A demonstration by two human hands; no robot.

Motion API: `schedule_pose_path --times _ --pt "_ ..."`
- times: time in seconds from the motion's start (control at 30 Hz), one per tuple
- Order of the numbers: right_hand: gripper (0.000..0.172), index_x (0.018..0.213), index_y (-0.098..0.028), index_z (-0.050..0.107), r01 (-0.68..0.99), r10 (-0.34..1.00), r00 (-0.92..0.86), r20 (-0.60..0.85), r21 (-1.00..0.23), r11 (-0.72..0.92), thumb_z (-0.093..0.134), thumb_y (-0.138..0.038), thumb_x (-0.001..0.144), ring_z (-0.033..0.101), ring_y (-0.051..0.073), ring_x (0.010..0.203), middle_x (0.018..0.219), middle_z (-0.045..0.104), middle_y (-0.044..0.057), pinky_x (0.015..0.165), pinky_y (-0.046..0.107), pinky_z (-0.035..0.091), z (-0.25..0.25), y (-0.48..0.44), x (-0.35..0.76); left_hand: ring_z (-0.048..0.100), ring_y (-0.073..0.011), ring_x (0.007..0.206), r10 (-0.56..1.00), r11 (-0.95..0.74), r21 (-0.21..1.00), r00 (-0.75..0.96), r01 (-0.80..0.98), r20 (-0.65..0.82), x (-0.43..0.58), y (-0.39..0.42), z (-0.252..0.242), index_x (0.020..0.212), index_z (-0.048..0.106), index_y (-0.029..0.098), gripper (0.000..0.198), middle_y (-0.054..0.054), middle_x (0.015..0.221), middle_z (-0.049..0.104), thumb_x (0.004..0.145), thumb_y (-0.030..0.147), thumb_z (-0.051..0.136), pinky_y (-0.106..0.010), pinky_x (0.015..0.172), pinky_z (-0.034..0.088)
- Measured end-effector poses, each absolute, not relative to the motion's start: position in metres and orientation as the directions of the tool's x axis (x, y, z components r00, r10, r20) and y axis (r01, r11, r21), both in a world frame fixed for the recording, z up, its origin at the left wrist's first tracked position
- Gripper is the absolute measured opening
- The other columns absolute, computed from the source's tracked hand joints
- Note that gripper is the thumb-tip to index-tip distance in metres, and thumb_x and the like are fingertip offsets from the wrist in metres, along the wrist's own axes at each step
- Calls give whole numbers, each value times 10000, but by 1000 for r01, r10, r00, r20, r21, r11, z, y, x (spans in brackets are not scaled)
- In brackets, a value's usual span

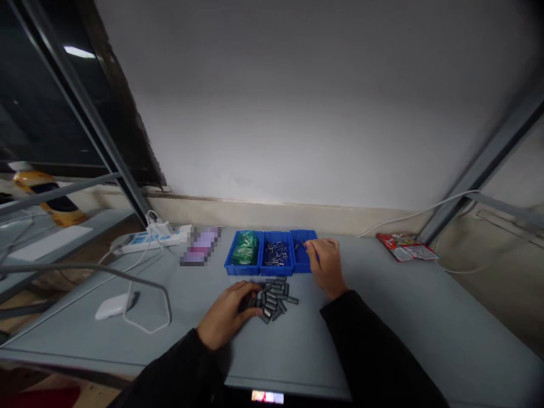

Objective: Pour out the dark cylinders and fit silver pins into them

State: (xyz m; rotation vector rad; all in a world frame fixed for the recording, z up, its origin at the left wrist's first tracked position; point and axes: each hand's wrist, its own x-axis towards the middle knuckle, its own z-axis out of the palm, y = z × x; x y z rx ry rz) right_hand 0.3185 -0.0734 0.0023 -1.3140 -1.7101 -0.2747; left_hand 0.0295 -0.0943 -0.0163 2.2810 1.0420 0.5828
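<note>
Three blue bins [276,271] stand side by side near the counter's [297,354] back edge, the left bin [242,271] carrying green pieces [246,249] and the middle one silver pins [276,253], while a loose pile of dark gray cylinders [276,297] lies just in front, toward the front edge. You work with a light touch, which pieces this small probably demand: fingertips low over the right bin [300,262] should let anything dropped land inside, and a loosely cupped left hand [229,313] should stop cylinders rolling away. Picking from the pile's outer side would likely disturb fewer. Your left forearm crosses the front edge, the hand low, its grip spread around the pile's left side. Your right hand [327,263] reaches farther, back of the hand up, grip pressed together above the right bin; whether it pinches anything, you cannot tell from here.
</note>
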Motion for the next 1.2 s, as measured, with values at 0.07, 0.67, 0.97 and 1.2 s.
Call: schedule_pose_path --times 0.07,0.67,0.97,1.2 --pt "289 875 -195 636 848 637 -10 771 -332 414 404 -239 1040 601 174 813 810 677 10 899 389 321 2 -74 317 603 -200 871 773 -558 630 615 541 156 30 -94 -14 1139 649 205 339 -52 985 637 915 460 658 -309 792 460" --pt "172 901 -187 599 702 632 -273 725 -299 646 475 -214 1016 546 166 793 827 666 11 841 389 356 -4 -98 268 607 -160 881 633 -722 610 668 327 390 33 -71 32 1235 584 223 266 -56 1082 620 972 260 605 -328 844 504" --pt "162 895 -186 600 729 677 -275 683 -311 610 481 -196 1004 559 185 826 853 673 28 806 384 355 -11 -92 273 585 -144 858 491 -846 489 666 212 562 75 -43 20 1017 625 176 84 -61 1076 573 956 234 623 -297 827 504" --pt "160 897 -187 599 695 693 -352 629 -321 644 492 -237 1004 554 186 843 852 662 31 812 378 364 -12 -97 264 587 -144 843 524 -831 521 594 197 611 68 -48 1 916 641 161 92 -59 1003 574 937 250 649 -266 800 500"
